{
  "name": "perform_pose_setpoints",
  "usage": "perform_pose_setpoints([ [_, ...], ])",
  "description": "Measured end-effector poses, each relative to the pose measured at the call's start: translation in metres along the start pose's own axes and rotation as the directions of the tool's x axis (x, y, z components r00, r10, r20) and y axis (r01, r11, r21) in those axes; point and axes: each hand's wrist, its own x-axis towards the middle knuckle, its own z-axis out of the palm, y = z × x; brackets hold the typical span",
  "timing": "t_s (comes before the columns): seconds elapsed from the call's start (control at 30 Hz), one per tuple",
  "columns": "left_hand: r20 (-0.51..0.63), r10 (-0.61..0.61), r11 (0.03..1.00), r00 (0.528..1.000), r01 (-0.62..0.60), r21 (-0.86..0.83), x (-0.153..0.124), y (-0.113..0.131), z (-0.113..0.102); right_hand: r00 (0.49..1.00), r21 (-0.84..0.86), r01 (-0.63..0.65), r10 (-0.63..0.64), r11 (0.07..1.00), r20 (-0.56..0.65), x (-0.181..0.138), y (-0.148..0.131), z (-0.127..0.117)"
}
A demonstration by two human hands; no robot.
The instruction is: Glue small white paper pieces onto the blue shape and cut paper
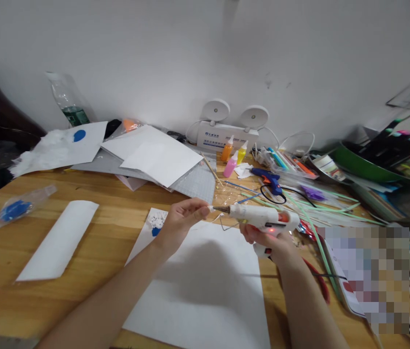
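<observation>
My right hand [267,238] is wrapped round the handle of a white hot glue gun [263,218], held level with its metal nozzle pointing left. My left hand [183,218] is closed in a pinch right at the nozzle tip, holding something small and white that I cannot make out. Both hands hover above a large white sheet of paper [208,291] on the wooden table [110,208]. A smaller card with blue and white bits [155,224] lies just under my left hand.
A folded white paper strip [59,240] and a clear bag with blue material [19,209] lie at left. White sheets [154,155] are stacked behind. A blue glue gun [268,178], small paint bottles [234,156], green straws [321,213] and marker trays [401,155] crowd the right.
</observation>
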Motion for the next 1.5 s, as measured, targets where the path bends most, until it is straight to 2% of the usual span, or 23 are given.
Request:
perform_pose_setpoints([
  [0.37, 0.040, 0.037, 0.999, 0.999, -0.036, -0.029, 0.000, -0.001, -0.001, 1.000, 0.017, 0.009, -0.009, 1.000, 0.002, 0.002, -0.005, 0.000],
  [0.97, 0.026, 0.045, 0.999, 0.999, -0.044, -0.023, 0.001, 0.002, 0.000, 1.000, -0.049, -0.014, 0.015, 0.999, 0.010, 0.000, -0.002, -0.002],
  [1.17, 0.028, 0.097, 0.994, 0.995, -0.096, -0.052, 0.001, 0.002, -0.001, 0.999, -0.115, -0.033, 0.029, 0.993, -0.038, 0.001, -0.004, -0.005],
  [1.23, 0.030, 0.112, 0.992, 0.993, -0.110, -0.058, 0.001, 0.003, -0.001, 0.993, -0.151, -0.041, 0.023, 0.988, -0.120, 0.003, -0.001, -0.007],
  [1.3, 0.026, 0.105, 0.993, 0.994, -0.103, -0.054, 0.001, 0.004, -0.001, 0.960, -0.190, -0.056, 0.001, 0.980, -0.281, 0.007, 0.003, -0.011],
  [1.33, 0.023, 0.090, 0.995, 0.996, -0.089, -0.049, 0.001, 0.005, -0.001, 0.924, -0.218, -0.072, -0.017, 0.973, -0.382, 0.009, 0.006, -0.014],
  [1.43, 0.003, 0.038, 0.998, 0.999, -0.038, -0.042, 0.000, 0.007, -0.001, 0.753, -0.339, -0.182, -0.091, 0.923, -0.652, 0.020, 0.015, -0.026],
  [1.47, -0.006, 0.023, 0.999, 1.000, -0.024, -0.049, 0.000, 0.007, -0.001, 0.720, -0.391, -0.242, -0.106, 0.888, -0.686, 0.025, 0.018, -0.031],
  [1.5, -0.014, 0.013, 0.998, 1.000, -0.014, -0.061, 0.000, 0.006, -0.001, 0.712, -0.450, -0.291, -0.123, 0.844, -0.691, 0.031, 0.021, -0.036],
])
